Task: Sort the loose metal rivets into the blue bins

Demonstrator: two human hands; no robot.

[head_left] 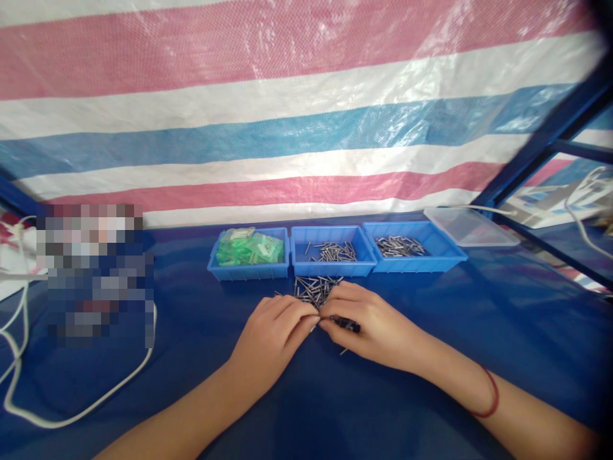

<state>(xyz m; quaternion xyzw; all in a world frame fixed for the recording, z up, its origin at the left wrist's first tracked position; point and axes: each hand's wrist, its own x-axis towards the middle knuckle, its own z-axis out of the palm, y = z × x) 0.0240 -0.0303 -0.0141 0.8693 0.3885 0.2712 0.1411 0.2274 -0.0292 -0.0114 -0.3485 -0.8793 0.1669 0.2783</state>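
My left hand (278,326) is closed in a pinch, its thumb and forefinger meeting the fingertips of my right hand. A small pale tip (313,328) shows below the left thumb; what it belongs to is hidden. My right hand (364,319) is closed around a small black object (348,324), mostly covered by the fingers. Just behind both hands lies a loose pile of thin metal pins (313,289) on the blue tabletop (306,402). One more pin (343,351) lies under the right hand.
Three blue bins stand behind the pile: a left bin (249,273) with green plastic packets (251,248), a middle bin (330,268) and a right bin (421,263) with metal pins. A clear plastic lid (474,229) lies at right. A white cable (138,367) loops at left.
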